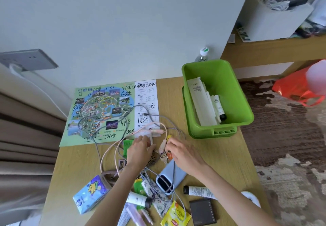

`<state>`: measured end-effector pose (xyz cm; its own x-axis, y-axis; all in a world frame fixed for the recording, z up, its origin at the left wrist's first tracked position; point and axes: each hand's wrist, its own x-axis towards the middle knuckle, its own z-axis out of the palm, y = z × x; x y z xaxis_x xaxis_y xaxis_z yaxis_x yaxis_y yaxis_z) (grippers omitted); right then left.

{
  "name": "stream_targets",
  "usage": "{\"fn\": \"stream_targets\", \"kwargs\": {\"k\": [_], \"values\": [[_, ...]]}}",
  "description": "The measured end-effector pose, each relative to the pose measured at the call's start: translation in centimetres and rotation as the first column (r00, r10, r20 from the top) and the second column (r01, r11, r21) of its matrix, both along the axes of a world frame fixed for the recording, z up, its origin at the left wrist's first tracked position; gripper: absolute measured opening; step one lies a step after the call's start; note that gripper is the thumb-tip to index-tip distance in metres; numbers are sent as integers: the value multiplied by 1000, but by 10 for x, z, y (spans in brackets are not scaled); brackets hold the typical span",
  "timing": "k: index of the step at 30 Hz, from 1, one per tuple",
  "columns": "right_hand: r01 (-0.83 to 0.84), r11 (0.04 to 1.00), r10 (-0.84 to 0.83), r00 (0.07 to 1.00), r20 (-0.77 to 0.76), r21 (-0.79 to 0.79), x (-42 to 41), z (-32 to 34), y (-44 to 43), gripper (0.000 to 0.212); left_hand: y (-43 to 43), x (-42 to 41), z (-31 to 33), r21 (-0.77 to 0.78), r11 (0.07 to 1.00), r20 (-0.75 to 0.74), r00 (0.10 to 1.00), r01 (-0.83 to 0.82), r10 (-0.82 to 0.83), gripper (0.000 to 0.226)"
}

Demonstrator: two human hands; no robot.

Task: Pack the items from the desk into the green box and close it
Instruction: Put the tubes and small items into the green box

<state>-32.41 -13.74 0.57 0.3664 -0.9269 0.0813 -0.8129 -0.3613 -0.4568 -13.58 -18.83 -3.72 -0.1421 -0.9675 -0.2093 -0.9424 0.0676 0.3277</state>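
Bare desk [218,155] runs from the middle right up to the green box [232,88] at the far right, leaving an open path. The box's top is open; white tubes [199,98] fill its left side and its right side is free. Looping cables [145,114] sprawl over the map [98,102] and the middle. Small items, among them a tissue pack [91,193] and a power bank [174,172], crowd the near edge.

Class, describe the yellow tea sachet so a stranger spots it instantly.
Find the wooden desk's near edge, away from the green box. Between a floral pouch and a dark square case lies the tea sachet, the only yellow packet there, bearing a red logo.
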Motion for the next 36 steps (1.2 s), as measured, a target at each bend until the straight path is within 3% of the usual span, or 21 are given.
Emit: {"fn": "stream_targets", "kwargs": {"k": [3, 7, 10, 13, 16, 18, 25, 28, 32, 36], "values": [[-22, 993, 26, 999, -34, 116, -2, -17, 4, 13, -5, -8, -2, 4, 999, 80, 996, -40, 40, 32], [7, 986, 1, 999, -48, 165, -2, -26, 3, 8, -16, -15, 4, 128, 987, 130, 989, -93, 76, 28], [14, 986, -6, 999, -47, 168, 1, -27, -2, 7, -25, -11, 14, 213, 971, 27, 994, -110, 107, 31], [24, 987, -17, 999, -45, 157, 7, -26, -9, 13, -35, 1, 34, 389, 921, -108, 993, 3, 43, 43], [35, 983, -38, 999, 11, 178, 17, -28, -14, 15, -44, 22, 55, 598, 801, -208, 966, 2, 153, 38], [34, 978, -39, 999, 21, 205, 26, -29, -19, 14, -42, 39, 66, 650, 760, -275, 934, 3, 231, 27], [20, 982, -21, 1000, 3, 189, 74, -30, -45, 17, -25, 103, 70, 528, 833, -536, 695, -167, 479, 15], [1, 987, 5, 999, -37, 160, 98, -31, -57, 31, -18, 122, 65, 509, 826, -595, 594, -243, 541, 15], [-70, 982, 104, 976, -189, 176, 126, -36, -66, 64, -8, 135, 55, 485, 822, -587, 586, -299, 559, 15], [-40, 978, 85, 972, -218, 203, 137, -43, -67, 68, -4, 133, 44, 468, 826, -570, 607, -314, 554, 15]]}}
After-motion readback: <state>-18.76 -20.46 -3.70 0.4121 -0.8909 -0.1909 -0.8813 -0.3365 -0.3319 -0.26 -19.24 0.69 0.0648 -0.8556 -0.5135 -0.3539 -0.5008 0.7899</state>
